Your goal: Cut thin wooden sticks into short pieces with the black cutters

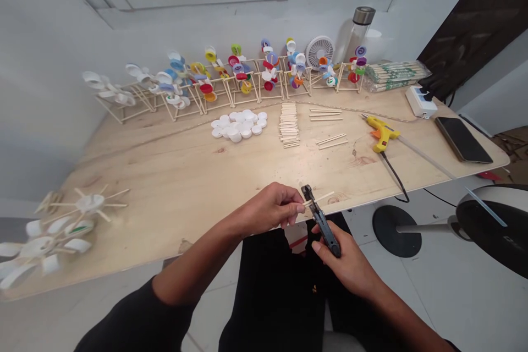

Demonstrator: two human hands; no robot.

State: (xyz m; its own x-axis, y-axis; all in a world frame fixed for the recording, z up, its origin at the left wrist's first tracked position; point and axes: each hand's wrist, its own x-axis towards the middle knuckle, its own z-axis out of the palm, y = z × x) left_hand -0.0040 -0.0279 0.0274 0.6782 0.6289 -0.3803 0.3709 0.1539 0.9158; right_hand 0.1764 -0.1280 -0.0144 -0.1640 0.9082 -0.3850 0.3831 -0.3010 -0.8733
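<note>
Over the near edge of the plywood tabletop (177, 176), the left hand (268, 209) pinches a craft stick (324, 198) (its length lies right across the tool's head), while the right hand (346, 267) grips a black hand cutter (324, 231).

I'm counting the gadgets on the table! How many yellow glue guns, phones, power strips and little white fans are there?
Yellow glue gun: 1
Phone: 1
White power strip: 1
Little white fan: 1
Total: 4
</note>
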